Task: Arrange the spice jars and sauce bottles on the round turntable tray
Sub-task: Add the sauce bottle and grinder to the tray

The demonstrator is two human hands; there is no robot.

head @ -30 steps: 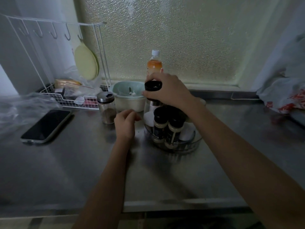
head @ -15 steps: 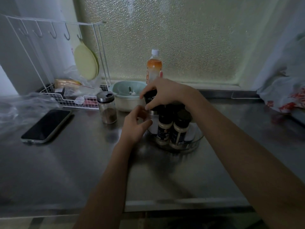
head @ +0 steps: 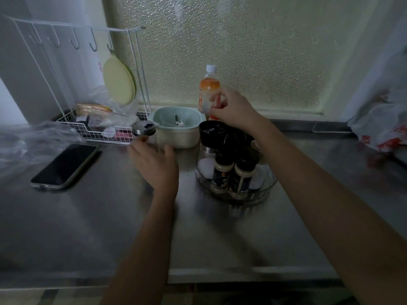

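Note:
A clear round turntable tray [head: 265,191] stands on the steel counter, right of centre. It holds two black-capped spice jars [head: 222,170] at the front and a taller black-lidded jar [head: 211,132] at its back left, standing free. My left hand [head: 155,164] is wrapped around a glass spice jar with a metal lid [head: 143,128], left of the tray; the hand hides the jar's body. My right hand [head: 232,108] reaches over the tray and curls its fingers around the lower part of an orange sauce bottle [head: 209,86] by the window.
A pale green and cream container [head: 178,130] sits between the glass jar and the tray. A white wire rack [head: 97,130] stands at the back left and a phone [head: 63,166] lies in front of it. A plastic bag [head: 383,128] is at the right.
My right hand let go of the black-lidded jar in the tray and moved back to the orange bottle. My left hand moved left from the tray's side to the glass spice jar.

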